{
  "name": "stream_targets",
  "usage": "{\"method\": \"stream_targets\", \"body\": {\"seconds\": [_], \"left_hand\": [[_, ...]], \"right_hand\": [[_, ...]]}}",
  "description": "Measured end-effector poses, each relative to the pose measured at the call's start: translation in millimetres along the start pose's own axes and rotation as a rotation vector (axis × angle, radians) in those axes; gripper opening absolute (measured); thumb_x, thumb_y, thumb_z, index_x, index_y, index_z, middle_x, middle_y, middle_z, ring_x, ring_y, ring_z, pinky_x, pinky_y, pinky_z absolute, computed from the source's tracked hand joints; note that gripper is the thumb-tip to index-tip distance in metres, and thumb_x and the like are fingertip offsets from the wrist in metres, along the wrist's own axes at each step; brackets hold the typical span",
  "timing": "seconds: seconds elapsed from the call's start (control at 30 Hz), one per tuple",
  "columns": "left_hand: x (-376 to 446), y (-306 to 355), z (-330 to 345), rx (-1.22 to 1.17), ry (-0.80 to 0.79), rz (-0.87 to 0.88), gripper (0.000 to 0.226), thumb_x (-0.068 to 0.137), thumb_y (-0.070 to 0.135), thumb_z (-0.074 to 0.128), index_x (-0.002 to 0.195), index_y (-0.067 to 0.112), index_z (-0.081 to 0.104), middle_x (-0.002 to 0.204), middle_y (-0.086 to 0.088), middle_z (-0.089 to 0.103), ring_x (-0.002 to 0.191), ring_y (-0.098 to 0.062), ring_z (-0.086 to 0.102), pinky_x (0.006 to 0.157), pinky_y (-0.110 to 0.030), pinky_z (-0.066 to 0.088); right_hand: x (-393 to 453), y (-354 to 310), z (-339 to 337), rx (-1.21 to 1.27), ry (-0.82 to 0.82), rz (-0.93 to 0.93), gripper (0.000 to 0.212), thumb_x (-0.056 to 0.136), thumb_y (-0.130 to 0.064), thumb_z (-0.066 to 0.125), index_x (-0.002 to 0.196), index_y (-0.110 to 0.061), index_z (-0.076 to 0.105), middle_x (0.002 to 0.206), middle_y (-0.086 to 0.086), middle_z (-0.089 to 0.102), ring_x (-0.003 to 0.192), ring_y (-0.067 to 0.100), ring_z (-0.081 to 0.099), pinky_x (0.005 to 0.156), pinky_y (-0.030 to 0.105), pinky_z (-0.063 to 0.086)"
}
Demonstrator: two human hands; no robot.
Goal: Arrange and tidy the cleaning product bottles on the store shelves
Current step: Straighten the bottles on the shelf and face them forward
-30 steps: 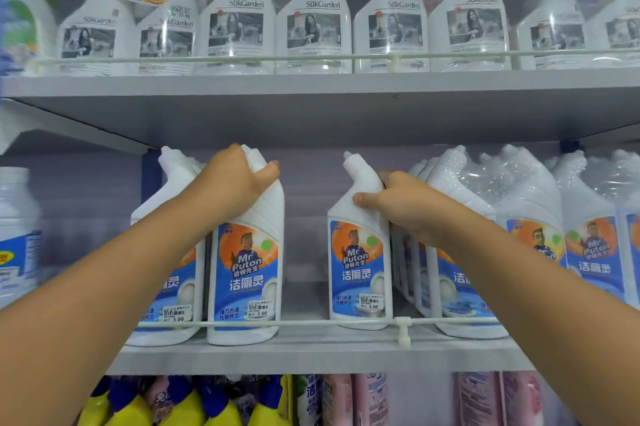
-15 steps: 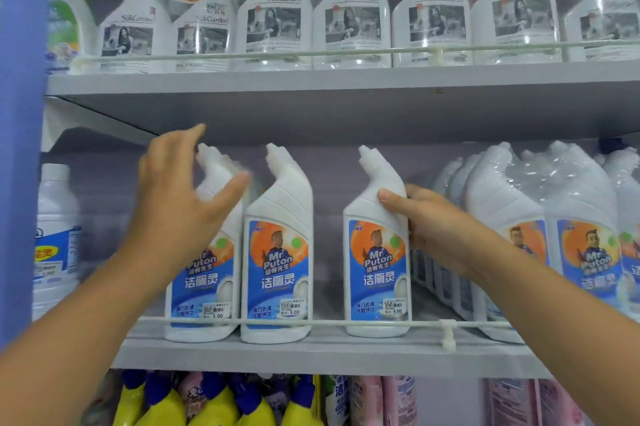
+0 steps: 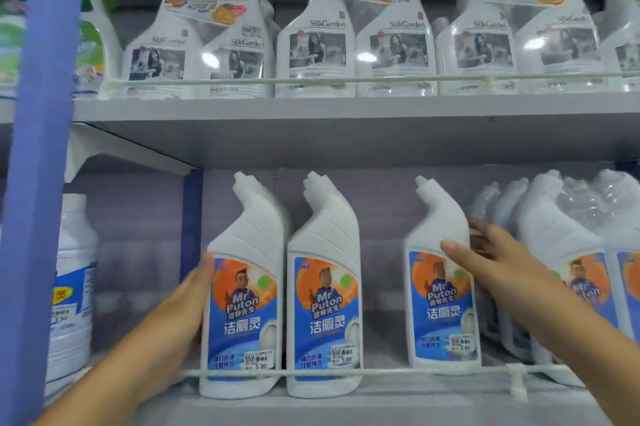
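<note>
Three toilet cleaner bottles stand upright at the front of the middle shelf (image 3: pixel 346 405), behind its thin guard rail (image 3: pixel 346 373), long axes vertical and angled necks leaning left. The left bottle (image 3: pixel 242 287) and the middle bottle (image 3: pixel 323 287) stand just beside each other, almost touching; the right bottle (image 3: pixel 441 287) stands apart, with a clear gap between it and the middle one. The left hand (image 3: pixel 188 308) lies flat and open-palmed against the outer left side of the left bottle, so the bottle is directly to its right, pressed rather than gripped. The right hand (image 3: pixel 485 259) wraps the shoulder of the right bottle from its right side, thumb across the front, fingers hidden behind; it looks like a loose grasp. That bottle lies to the left of this hand, and the gap lies further left, so closing the row likely calls for a leftward slide, and the right hand is the nearer one for it. Half a second ago the left hand hovered open near the neck of the left bottle; now it has dropped to the label height. The right hand keeps much the same hold
</note>
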State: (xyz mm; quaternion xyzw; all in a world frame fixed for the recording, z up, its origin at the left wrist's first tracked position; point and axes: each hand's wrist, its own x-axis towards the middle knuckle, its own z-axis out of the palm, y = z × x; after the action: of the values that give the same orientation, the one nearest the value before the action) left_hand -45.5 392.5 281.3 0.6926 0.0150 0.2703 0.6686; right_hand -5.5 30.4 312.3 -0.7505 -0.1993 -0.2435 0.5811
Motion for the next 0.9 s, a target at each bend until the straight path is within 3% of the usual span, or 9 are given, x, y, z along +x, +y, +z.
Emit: {"method": "stream_targets", "body": {"seconds": [0.07,0.13,0.23,0.3,0.37,0.47,0.6,0.7,0.9], "left_hand": [[7,9,-5,-0.229,-0.059,-0.088,0.084,0.084,0.08,0.033,0.117,0.011,0.068,0.104,-0.018,0.078,0.098,-0.034,0.075,0.089,-0.049,0.052],[10,15,-6,-0.304,-0.045,-0.106,0.086,0.091,0.08,0.029,0.126,0.009,0.064,0.115,-0.023,0.074,0.113,-0.041,0.069,0.089,-0.05,0.051],[11,22,2,-0.286,0.001,-0.114,0.079,0.095,0.075,0.034,0.117,0.008,0.07,0.107,-0.025,0.075,0.099,-0.042,0.073,0.084,-0.048,0.054],[12,27,9,-0.274,0.03,-0.123,0.079,0.096,0.073,0.037,0.096,0.007,0.079,0.099,-0.026,0.076,0.081,-0.04,0.076,0.08,-0.047,0.055],[13,29,13,-0.273,0.025,-0.162,0.083,0.097,0.071,0.036,0.074,0.006,0.082,0.09,-0.025,0.077,0.067,-0.037,0.076,0.075,-0.045,0.055],[14,33,14,-0.264,-0.007,-0.177,0.073,0.101,0.063,0.04,0.074,0.006,0.077,0.078,-0.023,0.076,0.06,-0.034,0.074,0.065,-0.041,0.055],[16,31,15,-0.302,-0.081,-0.207,0.077,0.105,0.057,0.041,0.052,0.012,0.076,0.069,-0.017,0.074,0.057,-0.029,0.073,0.058,-0.036,0.056],[21,29,7,-0.313,-0.133,-0.215,0.071,0.105,0.055,0.045,0.06,0.011,0.079,0.075,-0.018,0.075,0.062,-0.032,0.075,0.06,-0.038,0.057],[24,30,4,-0.301,-0.179,-0.256,0.071,0.105,0.052,0.045,0.059,0.01,0.079,0.072,-0.017,0.075,0.059,-0.03,0.074,0.061,-0.037,0.056]], "right_hand": [[-26,-16,12,0.085,0.329,-0.235,0.043,0.09,-0.047,0.068,0.129,-0.031,0.059,0.124,-0.013,0.068,0.113,0.002,0.065,0.102,0.03,0.053],[-39,-30,38,0.296,0.292,-0.276,0.019,0.102,-0.032,0.057,0.119,-0.034,0.064,0.125,-0.013,0.07,0.117,-0.001,0.063,0.1,0.023,0.052],[-20,-31,90,0.472,-0.085,0.107,0.036,0.097,-0.06,0.05,0.123,-0.039,0.064,0.138,-0.012,0.063,0.12,0.006,0.06,0.112,0.041,0.044],[-3,-29,115,0.507,-0.201,0.298,0.054,0.099,-0.067,0.039,0.13,-0.031,0.062,0.129,-0.002,0.07,0.111,0.014,0.067,0.099,0.038,0.051],[9,-29,132,0.612,-0.259,0.434,0.062,0.099,-0.07,0.035,0.121,-0.022,0.069,0.107,0.007,0.079,0.098,0.024,0.075,0.082,0.04,0.059],[20,-25,145,0.723,-0.275,0.49,0.066,0.096,-0.073,0.041,0.112,-0.017,0.072,0.103,0.018,0.078,0.103,0.037,0.073,0.096,0.052,0.057],[22,-21,150,0.748,-0.328,0.464,0.058,0.092,-0.071,0.051,0.099,-0.018,0.074,0.099,0.018,0.077,0.093,0.036,0.074,0.093,0.051,0.058],[19,-25,153,0.756,-0.363,0.437,0.065,0.085,-0.073,0.06,0.111,-0.015,0.075,0.113,0.022,0.074,0.11,0.042,0.07,0.104,0.059,0.05],[13,-26,159,0.751,-0.331,0.42,0.08,0.081,-0.072,0.065,0.131,-0.01,0.066,0.126,0.025,0.068,0.122,0.045,0.063,0.107,0.065,0.044]]}}
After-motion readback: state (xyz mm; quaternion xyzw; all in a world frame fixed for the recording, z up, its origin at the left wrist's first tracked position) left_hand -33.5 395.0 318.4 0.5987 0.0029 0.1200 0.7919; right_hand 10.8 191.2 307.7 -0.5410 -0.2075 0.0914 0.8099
